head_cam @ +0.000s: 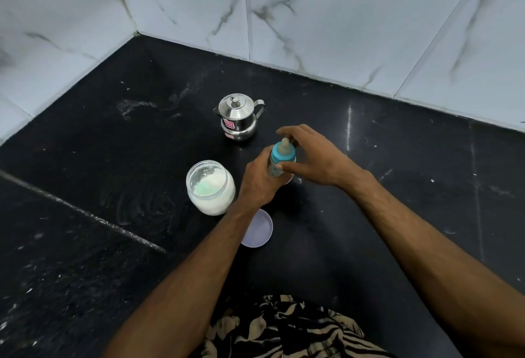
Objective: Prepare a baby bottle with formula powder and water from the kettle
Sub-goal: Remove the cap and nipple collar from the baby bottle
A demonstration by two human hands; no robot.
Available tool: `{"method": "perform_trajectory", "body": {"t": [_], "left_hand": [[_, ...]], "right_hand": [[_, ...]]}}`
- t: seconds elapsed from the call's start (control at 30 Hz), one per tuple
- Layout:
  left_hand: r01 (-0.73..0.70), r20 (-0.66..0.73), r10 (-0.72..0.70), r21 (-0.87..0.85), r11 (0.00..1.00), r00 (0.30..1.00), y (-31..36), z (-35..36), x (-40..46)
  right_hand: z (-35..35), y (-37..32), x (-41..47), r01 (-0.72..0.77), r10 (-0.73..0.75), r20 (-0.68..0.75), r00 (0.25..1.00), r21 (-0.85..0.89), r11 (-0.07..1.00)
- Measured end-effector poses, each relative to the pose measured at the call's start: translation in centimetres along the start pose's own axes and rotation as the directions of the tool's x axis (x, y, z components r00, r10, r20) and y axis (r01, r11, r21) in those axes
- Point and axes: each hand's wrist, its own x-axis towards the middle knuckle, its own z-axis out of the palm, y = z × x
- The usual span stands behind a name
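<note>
A baby bottle (279,156) with a blue collar and a pale teat stands upright in the middle of the black counter. My left hand (260,178) grips its body from the left. My right hand (309,156) curls over the blue collar from the right, thumb in front and fingers behind the teat. An open clear jar (210,187) of white formula powder, with a pale green scoop inside, stands just left of my left hand. A small steel kettle (238,117) with its lid on sits behind the bottle, apart from both hands.
The jar's lilac lid (260,230) lies flat on the black counter (113,144) under my left forearm. White marble wall tiles (341,31) close the back and left side. A seam runs across the counter at the left.
</note>
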Motion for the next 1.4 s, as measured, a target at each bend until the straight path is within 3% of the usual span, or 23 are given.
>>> {"method": "perform_trajectory", "body": {"t": [0.17,0.33,0.57,0.77,0.97,1.17,1.33,1.4], "left_hand": [[-0.011,0.006,0.011,0.004,1.000,1.000,-0.1,0.3,0.1],[-0.009,0.002,0.009,-0.002,1.000,1.000,-0.1,0.3,0.1],[-0.002,0.002,0.002,0.014,1.000,1.000,-0.2,0.5,0.2],[-0.005,-0.009,0.005,-0.004,1.000,1.000,-0.1,0.2,0.0],[-0.009,-0.010,0.009,-0.002,1.000,1.000,0.1,0.4,-0.1],[-0.027,-0.021,0.027,-0.012,1.000,0.999,0.1,0.3,-0.1],[-0.003,-0.006,0.003,-0.017,1.000,1.000,0.3,0.2,-0.2],[0.002,-0.009,-0.002,-0.019,1.000,1.000,0.3,0.2,-0.3]], "right_hand": [[1.0,-1.0,0.1,-0.098,0.105,-0.088,0.991,0.071,0.993],[-0.1,-0.7,-0.3,-0.094,0.076,0.091,0.993,0.219,0.971],[0.6,-1.3,0.1,-0.125,0.129,-0.098,0.987,0.053,0.991],[-0.3,-1.1,-0.1,-0.069,0.060,0.059,0.996,0.171,0.983],[0.8,-1.4,0.1,-0.134,0.137,-0.072,0.988,0.046,0.990],[0.6,-1.0,-0.2,-0.086,0.081,0.031,0.996,0.207,0.975],[1.2,-1.0,0.1,-0.137,0.142,-0.111,0.984,0.048,0.989],[1.2,-1.2,0.2,-0.124,0.129,-0.089,0.988,0.059,0.991]]}}
